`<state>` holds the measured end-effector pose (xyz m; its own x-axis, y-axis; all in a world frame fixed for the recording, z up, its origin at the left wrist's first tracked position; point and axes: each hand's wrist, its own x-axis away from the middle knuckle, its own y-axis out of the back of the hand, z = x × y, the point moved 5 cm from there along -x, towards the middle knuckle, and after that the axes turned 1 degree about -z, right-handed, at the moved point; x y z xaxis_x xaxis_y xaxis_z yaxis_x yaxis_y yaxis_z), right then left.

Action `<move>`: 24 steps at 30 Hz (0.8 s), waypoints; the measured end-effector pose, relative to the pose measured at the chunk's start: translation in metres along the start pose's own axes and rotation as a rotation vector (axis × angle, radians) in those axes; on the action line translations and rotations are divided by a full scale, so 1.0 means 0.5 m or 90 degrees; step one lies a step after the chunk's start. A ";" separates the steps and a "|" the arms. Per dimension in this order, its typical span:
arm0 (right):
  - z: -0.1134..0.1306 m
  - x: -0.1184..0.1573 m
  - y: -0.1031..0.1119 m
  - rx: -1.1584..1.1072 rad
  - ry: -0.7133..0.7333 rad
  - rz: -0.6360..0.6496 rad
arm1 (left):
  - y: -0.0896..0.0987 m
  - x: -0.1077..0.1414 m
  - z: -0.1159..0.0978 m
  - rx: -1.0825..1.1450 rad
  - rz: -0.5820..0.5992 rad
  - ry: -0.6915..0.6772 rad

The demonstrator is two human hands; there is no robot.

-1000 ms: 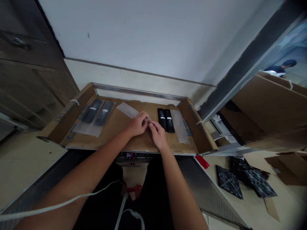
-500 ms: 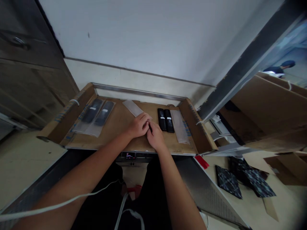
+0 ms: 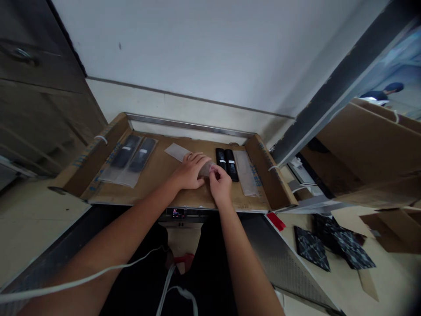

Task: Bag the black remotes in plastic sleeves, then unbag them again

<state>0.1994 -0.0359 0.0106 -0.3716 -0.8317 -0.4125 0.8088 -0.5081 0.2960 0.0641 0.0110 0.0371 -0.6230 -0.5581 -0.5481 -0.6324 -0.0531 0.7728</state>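
My left hand (image 3: 191,172) lies over a translucent plastic sleeve (image 3: 176,152) with its fingers wrapped round it. A dark remote control (image 3: 205,168) shows through the sleeve beyond these fingers. At the sleeve's right end, my right hand (image 3: 221,185) pinches the plastic between thumb and fingers. Just to the right lie two black remote controls, a left one (image 3: 221,159) and a right one (image 3: 231,166), each with a white label. Flat plastic sleeves (image 3: 246,173) are beside them. Two sleeved remotes, one (image 3: 126,153) and another (image 3: 142,157), rest on the left.
A cardboard tray (image 3: 272,173) with raised sides holds all this against a pale wall (image 3: 197,48). A small lit screen (image 3: 177,213) sits under its front edge. Cardboard boxes (image 3: 375,153) and dark patterned packets (image 3: 311,248) are at the right. A white cable (image 3: 98,274) crosses my left arm. Another person (image 3: 383,93) is far right.
The black remote's end between my hands is now inside the sleeve. My left hand has spread over the sleeve, and my right hand has shifted slightly right to its end.
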 end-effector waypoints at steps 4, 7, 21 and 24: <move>-0.006 -0.001 -0.011 -0.072 0.010 0.031 | -0.006 -0.003 0.009 -0.039 0.000 0.038; -0.015 -0.003 -0.010 -0.119 -0.027 0.030 | -0.008 -0.004 0.020 -0.066 0.004 0.064; -0.034 -0.003 0.027 -0.477 -0.244 -0.086 | 0.043 0.023 0.135 -0.164 -0.094 0.364; -0.036 -0.003 0.017 -0.379 -0.222 -0.043 | 0.043 0.025 0.140 -0.162 -0.087 0.381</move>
<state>0.2150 -0.0347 -0.0018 -0.4744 -0.8764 -0.0830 0.8539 -0.4352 -0.2852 0.0104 0.0607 0.0241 -0.1344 -0.8923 -0.4309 -0.5140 -0.3090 0.8002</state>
